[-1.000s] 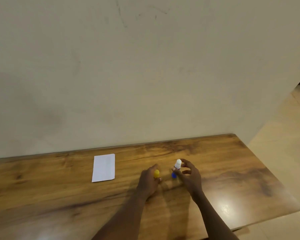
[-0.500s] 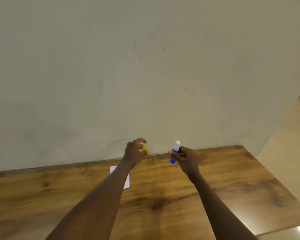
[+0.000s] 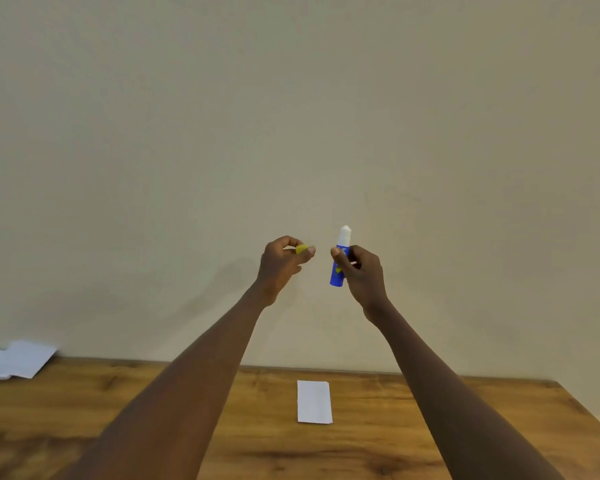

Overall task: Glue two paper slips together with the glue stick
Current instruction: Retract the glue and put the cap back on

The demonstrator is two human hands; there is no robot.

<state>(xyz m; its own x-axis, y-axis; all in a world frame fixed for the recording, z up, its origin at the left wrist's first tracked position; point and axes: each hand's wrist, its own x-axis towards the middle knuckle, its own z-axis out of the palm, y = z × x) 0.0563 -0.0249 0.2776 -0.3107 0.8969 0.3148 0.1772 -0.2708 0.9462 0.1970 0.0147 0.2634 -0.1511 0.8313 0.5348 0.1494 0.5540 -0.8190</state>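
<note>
Uncapping is done: the right hand grips the glue stick, the left hand pinches its yellow cap; next, bring the tip down onto the paper slip mid-bench.

Both arms extended and raised toward 12 o'clock. Left hand pinched closed on cap. Right hand clasps upright glue stick, at 3 o'clock of left.

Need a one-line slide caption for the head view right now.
Right hand holds the uncapped glue stick upright, left hand holds its yellow cap, above a paper slip on the table.
</note>
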